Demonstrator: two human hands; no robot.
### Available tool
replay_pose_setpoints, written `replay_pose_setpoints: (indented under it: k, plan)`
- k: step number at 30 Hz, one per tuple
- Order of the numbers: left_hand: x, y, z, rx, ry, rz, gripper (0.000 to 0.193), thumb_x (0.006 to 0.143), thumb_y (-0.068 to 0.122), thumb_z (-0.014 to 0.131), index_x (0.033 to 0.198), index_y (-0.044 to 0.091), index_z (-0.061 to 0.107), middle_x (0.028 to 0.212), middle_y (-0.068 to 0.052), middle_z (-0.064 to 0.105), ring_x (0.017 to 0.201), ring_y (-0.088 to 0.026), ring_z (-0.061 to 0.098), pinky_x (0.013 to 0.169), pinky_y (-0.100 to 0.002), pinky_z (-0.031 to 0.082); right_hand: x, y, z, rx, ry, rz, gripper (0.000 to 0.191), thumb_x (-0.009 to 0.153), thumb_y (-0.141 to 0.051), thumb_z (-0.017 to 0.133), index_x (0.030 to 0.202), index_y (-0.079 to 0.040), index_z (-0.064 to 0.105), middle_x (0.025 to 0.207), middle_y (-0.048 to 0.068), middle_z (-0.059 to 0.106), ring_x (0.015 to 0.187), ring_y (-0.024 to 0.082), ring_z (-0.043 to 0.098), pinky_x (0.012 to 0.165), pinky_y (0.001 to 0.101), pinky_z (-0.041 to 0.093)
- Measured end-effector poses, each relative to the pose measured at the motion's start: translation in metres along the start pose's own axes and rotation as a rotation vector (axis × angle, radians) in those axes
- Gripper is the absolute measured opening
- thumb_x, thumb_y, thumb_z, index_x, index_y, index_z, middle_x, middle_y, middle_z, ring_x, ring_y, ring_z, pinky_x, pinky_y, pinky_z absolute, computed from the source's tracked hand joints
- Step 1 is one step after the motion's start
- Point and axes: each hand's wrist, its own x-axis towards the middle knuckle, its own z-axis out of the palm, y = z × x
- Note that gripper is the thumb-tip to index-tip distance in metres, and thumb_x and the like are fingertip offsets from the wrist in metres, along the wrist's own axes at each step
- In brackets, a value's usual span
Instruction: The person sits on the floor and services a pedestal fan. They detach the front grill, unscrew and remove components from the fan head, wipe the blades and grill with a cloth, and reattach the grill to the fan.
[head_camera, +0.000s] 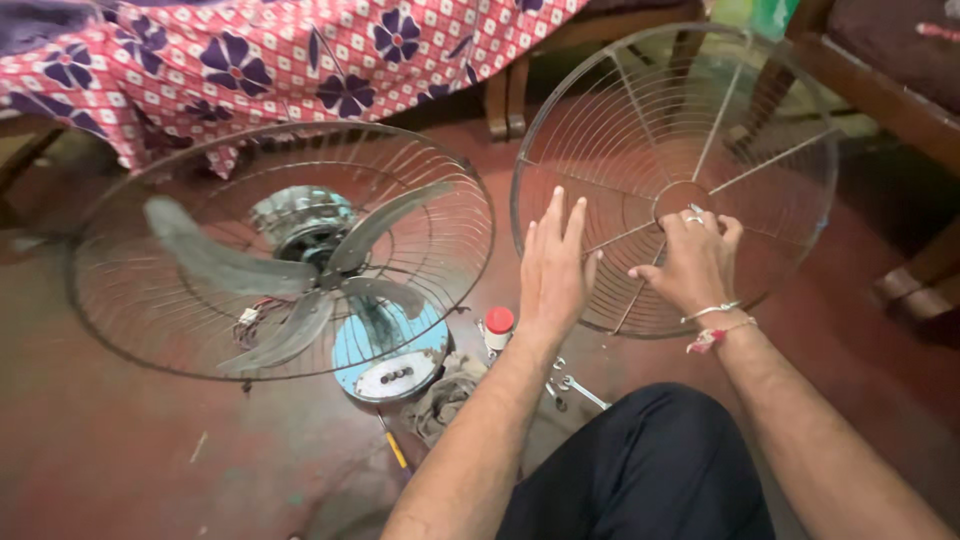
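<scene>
Front grille (745, 120), round wire, detached from fan, propped tilted on the floor (120, 460), upper rim leaning away toward a wooden chair (880, 90). It lies straight ahead of both hands, on the person's right side.

Right hand (695, 262) is at the grille's centre ring, fingers (712, 228) curled and pinching the ring wires; ring on one finger, thread and bracelet at the wrist. Left hand (552, 265) lies flat against the grille's left-lower part, fingers (560, 218) spread and straight, palm pressed to the wires, gripping nothing. Right hand nearer the hub; left hand nearer the rim. No long axis on the grille: it is a disc with spokes running out from the ring.

Fan (285, 255) lies left of the grille, well apart from the right hand, near the left forearm. Rear guard still on it, three grey blades (215, 262) exposed, motor behind, blue base (385, 350) toward the person.

Between fan base and grille, on the floor: small bottle with red cap (498, 327), just below the left wrist; spanners (575, 388) beside the knee; rag (445, 395) against the base; yellow-handled tool (396, 450) partly under it.

No containers with contents visible; bottle is capped, contents cannot be told. Patterned cloth (300, 50) hangs behind the fan.
</scene>
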Motion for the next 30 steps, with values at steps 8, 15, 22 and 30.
replay_pose_setpoints:
  k: [8,15,22,30]
  plan:
    - [0.02,0.014,-0.084,0.108,0.328,0.076,0.075,0.089,0.022,0.077,0.153,0.005,0.042,0.158,-0.021,0.041,0.145,-0.039,0.044,0.121,-0.054,0.037,-0.026,-0.048,-0.061,-0.019,0.113,-0.043,0.069,0.061,-0.049,0.092,0.11,-0.008,0.067,0.11,0.01,0.066,0.111,0.028,0.059,0.104,0.0523,0.033]
    - [0.023,-0.008,-0.133,0.033,0.302,0.046,0.072,0.093,0.028,0.077,0.153,0.006,0.043,0.154,-0.019,0.048,0.139,-0.037,0.051,0.118,-0.048,0.042,-0.034,-0.047,-0.077,0.008,0.114,-0.036,0.074,0.064,-0.053,0.089,0.116,-0.007,0.066,0.108,0.007,0.066,0.112,0.027,0.058,0.108,0.0526,0.032]
    - [0.017,0.011,-0.158,-0.112,0.359,-0.152,0.066,0.094,0.034,0.073,0.15,0.008,0.048,0.132,-0.018,0.063,0.114,-0.037,0.065,0.093,-0.045,0.053,-0.047,-0.073,-0.077,0.225,0.183,-0.169,0.076,0.066,-0.058,0.084,0.114,-0.003,0.063,0.113,0.013,0.064,0.117,0.033,0.056,0.109,0.0537,0.032]
    - [-0.019,-0.027,-0.23,-0.182,0.575,-0.377,0.029,0.101,0.033,0.068,0.095,0.005,0.07,0.071,-0.007,0.064,0.066,-0.021,0.061,0.062,-0.038,0.049,-0.062,-0.168,-0.061,0.351,0.08,-0.192,0.068,0.067,-0.053,0.084,0.108,-0.004,0.061,0.111,0.013,0.063,0.116,0.032,0.056,0.11,0.0573,0.031]
